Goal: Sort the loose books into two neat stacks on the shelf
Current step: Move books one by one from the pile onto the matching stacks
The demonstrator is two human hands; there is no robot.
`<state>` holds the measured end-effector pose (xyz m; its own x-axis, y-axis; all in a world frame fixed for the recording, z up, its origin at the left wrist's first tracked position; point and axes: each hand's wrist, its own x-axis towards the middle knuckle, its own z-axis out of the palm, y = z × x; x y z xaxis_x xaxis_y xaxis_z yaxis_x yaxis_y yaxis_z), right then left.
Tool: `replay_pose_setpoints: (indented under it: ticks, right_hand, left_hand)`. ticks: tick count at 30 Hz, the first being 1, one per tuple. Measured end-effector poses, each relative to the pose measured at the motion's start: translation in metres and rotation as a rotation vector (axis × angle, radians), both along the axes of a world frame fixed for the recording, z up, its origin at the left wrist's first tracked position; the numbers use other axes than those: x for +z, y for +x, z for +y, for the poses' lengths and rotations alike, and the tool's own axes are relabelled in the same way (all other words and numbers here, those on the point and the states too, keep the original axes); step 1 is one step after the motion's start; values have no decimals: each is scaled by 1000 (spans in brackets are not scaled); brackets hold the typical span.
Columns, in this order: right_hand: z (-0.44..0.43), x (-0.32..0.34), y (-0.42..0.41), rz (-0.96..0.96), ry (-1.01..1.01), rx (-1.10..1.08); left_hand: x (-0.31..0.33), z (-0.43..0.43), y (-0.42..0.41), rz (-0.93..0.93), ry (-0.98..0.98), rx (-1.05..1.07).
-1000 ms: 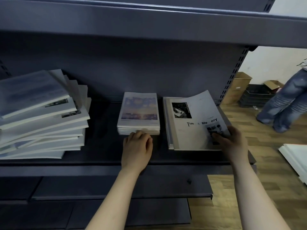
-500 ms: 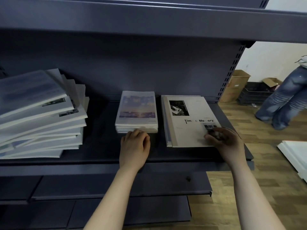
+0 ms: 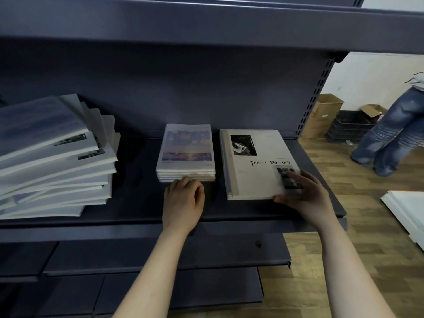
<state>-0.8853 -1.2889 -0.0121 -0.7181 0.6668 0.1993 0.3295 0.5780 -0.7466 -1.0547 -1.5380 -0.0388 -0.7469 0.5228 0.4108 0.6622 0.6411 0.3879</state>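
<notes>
On the dark shelf [image 3: 137, 203] stand two neat stacks: small books with a blue-purple cover [image 3: 187, 150] in the middle, and larger cream books titled "Time & Memory" [image 3: 254, 171] to their right. My left hand [image 3: 183, 200] lies on the shelf with its curled fingers touching the front edge of the small stack. My right hand [image 3: 305, 193] rests on the front right corner of the large top book, fingers spread on the cover and thumb against its front edge. A slanted, untidy pile of white books [image 3: 50, 157] fills the left end.
An upper shelf [image 3: 206, 21] overhangs close above. Lower shelves [image 3: 160, 255] jut out below. On the wooden floor to the right stand a person in jeans [image 3: 390, 138], cardboard boxes [image 3: 321, 115], dark crates [image 3: 348, 127] and white boards [image 3: 408, 210].
The large top book, lifted and curved a second ago, now lies flat on its stack. My right hand slid down to its front corner. The left hand stayed put.
</notes>
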Motion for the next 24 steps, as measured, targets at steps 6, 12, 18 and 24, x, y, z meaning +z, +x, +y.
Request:
replay_pose_setpoints:
  ticks: [6, 12, 18, 24]
  right_hand:
    - [3, 0, -6, -3, 5, 17]
    - [4, 2, -12, -17, 3, 44]
    - [-1, 4, -12, 3, -24, 39]
    - [-6, 7, -12, -8, -20, 38]
  left_hand:
    - [0, 0, 0, -2, -7, 5]
    - [0, -1, 1, 0, 5, 6]
    - [0, 0, 2, 17, -1, 11]
    - [-1, 1, 1, 8, -14, 23]
